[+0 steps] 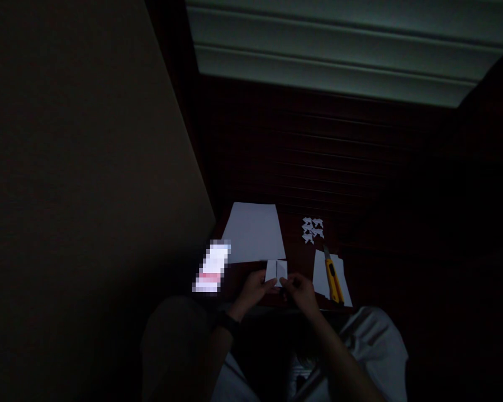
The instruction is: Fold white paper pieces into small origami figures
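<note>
Between my two hands is a small white piece of paper point(270, 270) with a fold line down its middle. My left hand point(255, 286) pinches its lower left part, thumb on top. My right hand point(302, 287) grips the lower right part, the thumb pressing near the middle fold. A large white sheet of paper point(254, 231) lies just beyond. To the right, a yellow utility knife point(334, 279) rests on a stack of smaller white papers point(319, 273). Several small folded paper pieces point(307, 228) are grouped behind it.
A lit screen point(212, 267), blurred into blocks, is at the left edge of the dark table point(295, 240). A wall point(109, 139) stands close on the left, and pale slats point(339, 50) are at the back. My knees flank the table's front. The scene is very dim.
</note>
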The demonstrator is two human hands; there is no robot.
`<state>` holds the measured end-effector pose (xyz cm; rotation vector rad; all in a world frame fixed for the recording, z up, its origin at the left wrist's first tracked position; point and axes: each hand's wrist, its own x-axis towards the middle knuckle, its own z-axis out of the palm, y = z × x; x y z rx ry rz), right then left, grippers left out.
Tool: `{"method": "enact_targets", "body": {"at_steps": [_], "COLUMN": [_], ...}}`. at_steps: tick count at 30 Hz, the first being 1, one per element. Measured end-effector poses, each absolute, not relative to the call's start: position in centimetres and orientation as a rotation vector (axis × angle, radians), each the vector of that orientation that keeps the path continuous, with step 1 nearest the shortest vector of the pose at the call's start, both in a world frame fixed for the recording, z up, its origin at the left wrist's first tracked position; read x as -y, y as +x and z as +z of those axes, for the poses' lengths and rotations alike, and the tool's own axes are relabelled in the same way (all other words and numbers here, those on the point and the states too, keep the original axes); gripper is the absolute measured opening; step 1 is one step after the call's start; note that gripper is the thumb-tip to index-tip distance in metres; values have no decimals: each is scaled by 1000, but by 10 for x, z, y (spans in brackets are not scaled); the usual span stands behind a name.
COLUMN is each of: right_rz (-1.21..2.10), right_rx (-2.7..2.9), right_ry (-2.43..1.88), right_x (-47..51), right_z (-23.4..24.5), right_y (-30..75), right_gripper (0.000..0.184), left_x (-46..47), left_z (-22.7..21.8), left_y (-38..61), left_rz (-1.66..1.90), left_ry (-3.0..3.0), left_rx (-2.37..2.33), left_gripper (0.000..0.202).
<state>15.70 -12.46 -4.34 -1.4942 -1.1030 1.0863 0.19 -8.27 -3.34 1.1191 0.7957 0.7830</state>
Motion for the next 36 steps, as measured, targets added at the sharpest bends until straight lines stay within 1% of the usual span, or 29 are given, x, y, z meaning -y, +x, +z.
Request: {"method": "enact_targets", "body": {"at_steps": [10,15,17,19,25,31,36], "right_rz": [1088,1189,1065,972,958,890,762], "right_rx": [1095,1115,1150,1193,1216,1242,1323], "right_ry": [-1490,-1409,-1388,-1369,-1424,-1472,-1546], "right_x": [127,125,121,118,110,110,113], "right_z": [-47,-32,-22,-14,-18,-19,-17], "right_y": [158,159,159,159,163,164,163], "right_gripper": [39,44,46,43,33,33,30], "left_x": [81,81,80,81,82,80,78], "left_z": [-41,-40,-39,-37,-30,-27,-32], "left_y": [2,0,-1,-2,-2,-1,0], "left_rz": [789,748,730,718,660,765,774], "left_ry": [1126,1127,1131,1130,1134,1307,1364], "left_rx": [-829,-868,-868,-862,-837,-874,-1005], "left_gripper": [44,42,41,41,42,32,40]}}
